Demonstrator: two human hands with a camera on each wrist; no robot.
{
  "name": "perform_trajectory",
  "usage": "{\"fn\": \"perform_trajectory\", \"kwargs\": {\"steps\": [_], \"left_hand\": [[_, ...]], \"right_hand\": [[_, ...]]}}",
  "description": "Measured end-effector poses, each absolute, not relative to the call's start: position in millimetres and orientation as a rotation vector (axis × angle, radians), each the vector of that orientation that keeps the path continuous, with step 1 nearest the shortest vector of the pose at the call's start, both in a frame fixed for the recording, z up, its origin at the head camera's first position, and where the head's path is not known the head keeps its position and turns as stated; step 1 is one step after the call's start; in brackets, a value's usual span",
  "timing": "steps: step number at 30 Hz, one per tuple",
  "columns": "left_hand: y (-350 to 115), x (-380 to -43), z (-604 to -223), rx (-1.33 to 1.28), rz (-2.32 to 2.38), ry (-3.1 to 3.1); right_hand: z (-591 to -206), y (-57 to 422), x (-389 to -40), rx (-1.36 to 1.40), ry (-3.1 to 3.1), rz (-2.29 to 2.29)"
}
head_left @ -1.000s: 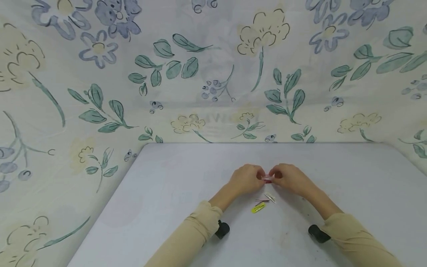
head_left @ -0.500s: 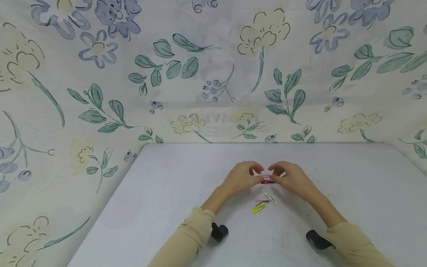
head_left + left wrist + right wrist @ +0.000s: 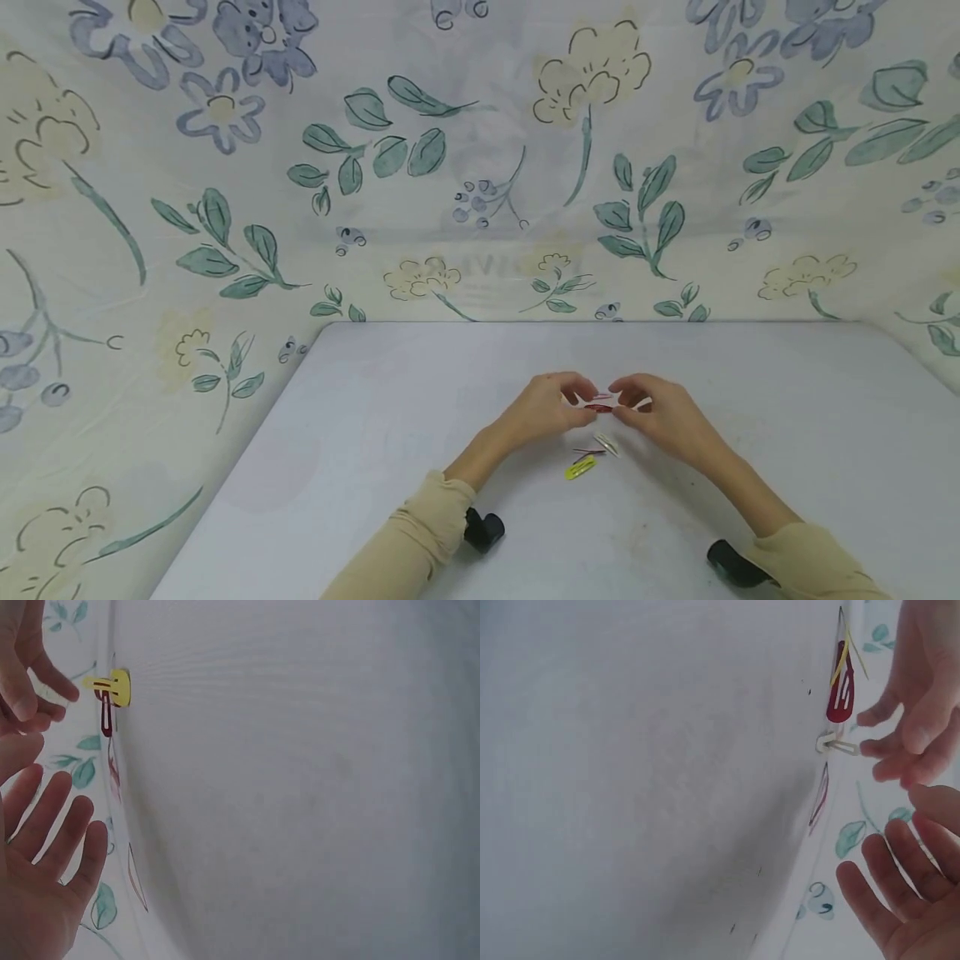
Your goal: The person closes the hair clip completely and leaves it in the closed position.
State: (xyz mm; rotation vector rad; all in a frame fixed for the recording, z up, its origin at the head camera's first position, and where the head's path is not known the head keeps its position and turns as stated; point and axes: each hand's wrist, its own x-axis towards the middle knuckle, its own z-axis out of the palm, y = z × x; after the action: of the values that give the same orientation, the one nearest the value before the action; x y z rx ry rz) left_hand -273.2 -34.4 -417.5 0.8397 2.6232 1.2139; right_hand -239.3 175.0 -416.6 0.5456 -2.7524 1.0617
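Observation:
My left hand [image 3: 543, 410] and right hand [image 3: 667, 417] face each other over the table, thumbs and fingers spread apart. Between the thumb tips is a red hair clip [image 3: 599, 408], its ends right at both thumbs. A thin pink clip [image 3: 603, 397] shows just behind it. In the left wrist view the left hand's fingers [image 3: 56, 825] are fanned out. The right hand's fingers [image 3: 896, 862] spread likewise in the right wrist view. Nearer the person lie a white clip [image 3: 606, 444], a dark red clip [image 3: 841, 686] and a yellow clip [image 3: 581, 467].
The white table [image 3: 420, 367] ends at a flower-patterned cloth [image 3: 480, 167] behind and to the sides. Black devices [image 3: 485, 530] sit at the cuffs of both beige sleeves [image 3: 416, 533]. Small dark specks [image 3: 759, 871] dot the tabletop.
Both hands have let go of the pink clip, their fingertips parting. They have come slightly toward the person, to the red clip, with forearms spread wider. The other clips have not moved.

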Motion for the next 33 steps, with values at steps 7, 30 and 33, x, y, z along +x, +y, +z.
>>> {"fn": "perform_trajectory", "kwargs": {"steps": [7, 30, 33], "left_hand": [[-29, -272, -421, 0.855, 1.164, 2.58], [-24, -271, -426, 0.802, 0.935, 2.593], [-21, -273, -428, 0.804, 0.914, 2.607]], "right_hand": [[-417, 176, -229, 0.486, -2.744, 1.09], [-436, 161, -204, 0.231, -2.883, 1.094], [-436, 160, -203, 0.261, -2.884, 1.057]]}}
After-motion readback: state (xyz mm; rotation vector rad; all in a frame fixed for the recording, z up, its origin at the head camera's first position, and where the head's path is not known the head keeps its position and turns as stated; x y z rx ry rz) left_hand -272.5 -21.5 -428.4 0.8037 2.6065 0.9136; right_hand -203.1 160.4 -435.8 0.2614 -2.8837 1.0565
